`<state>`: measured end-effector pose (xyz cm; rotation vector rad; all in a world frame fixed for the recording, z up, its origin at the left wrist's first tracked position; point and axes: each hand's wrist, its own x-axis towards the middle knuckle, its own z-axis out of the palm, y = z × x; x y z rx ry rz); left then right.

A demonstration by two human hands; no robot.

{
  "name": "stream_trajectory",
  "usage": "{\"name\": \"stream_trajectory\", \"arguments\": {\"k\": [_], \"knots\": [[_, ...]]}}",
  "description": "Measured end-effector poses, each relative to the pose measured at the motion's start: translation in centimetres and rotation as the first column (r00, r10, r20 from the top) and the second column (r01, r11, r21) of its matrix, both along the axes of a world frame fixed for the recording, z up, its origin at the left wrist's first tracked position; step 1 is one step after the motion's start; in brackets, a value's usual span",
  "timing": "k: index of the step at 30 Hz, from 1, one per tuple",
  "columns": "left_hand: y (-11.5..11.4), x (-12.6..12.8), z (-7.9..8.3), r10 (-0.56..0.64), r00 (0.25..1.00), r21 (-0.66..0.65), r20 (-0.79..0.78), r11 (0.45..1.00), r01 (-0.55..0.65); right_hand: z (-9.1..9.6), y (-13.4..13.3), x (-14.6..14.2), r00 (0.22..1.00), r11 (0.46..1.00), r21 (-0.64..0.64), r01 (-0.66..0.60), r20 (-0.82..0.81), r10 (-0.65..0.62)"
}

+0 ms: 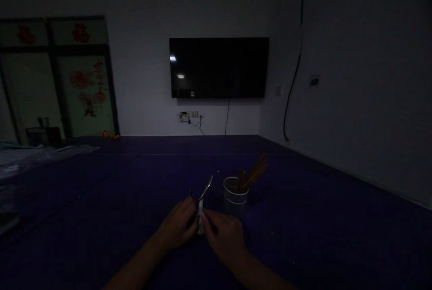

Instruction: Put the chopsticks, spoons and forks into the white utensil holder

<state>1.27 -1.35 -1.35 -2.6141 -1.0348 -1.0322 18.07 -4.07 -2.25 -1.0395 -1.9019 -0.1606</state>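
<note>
My left hand (180, 223) and my right hand (225, 236) are close together in front of me, both with fingers closed. Between their fingertips is a narrow white piece (200, 221), pinched from both sides; dim light hides what it is made of. From its upper end a shiny metal utensil (207, 186) with a flattened tip slants up to the right. A thin dark tip (191, 192) pokes up behind my left hand; whether that hand holds it I cannot tell. Just beyond my right hand stands a grey cup (235, 200) with several brown wooden sticks (254, 175) leaning right.
The dark blue surface (141, 182) reaches to the walls. Crumpled clear plastic (50, 152) lies at the left, with small orange items (110, 135) farther back. A television (219, 68) hangs on the far wall above sockets (192, 115); a black cable (293, 87) hangs at the right.
</note>
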Motion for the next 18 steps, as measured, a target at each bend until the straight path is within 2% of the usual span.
{"name": "stream_trajectory", "arguments": {"k": [5, 9, 18], "knots": [[0.22, 0.09, -0.66, -0.026, 0.999, 0.040, -0.047, 0.999, 0.028, 0.05, 0.07, 0.25, 0.998, 0.998, -0.061, 0.006, -0.062, -0.010], [0.18, 0.41, -0.83, -0.047, 0.997, 0.039, -0.064, 0.998, 0.050, 0.15, 0.17, 0.39, 0.995, 0.995, -0.089, -0.041, -0.097, 0.032], [-0.46, 0.70, -0.42, -0.058, 0.995, 0.014, -0.081, 0.998, 0.060, -0.36, 0.36, 0.39, 0.996, 0.996, -0.011, -0.091, 0.007, 0.091]]}}
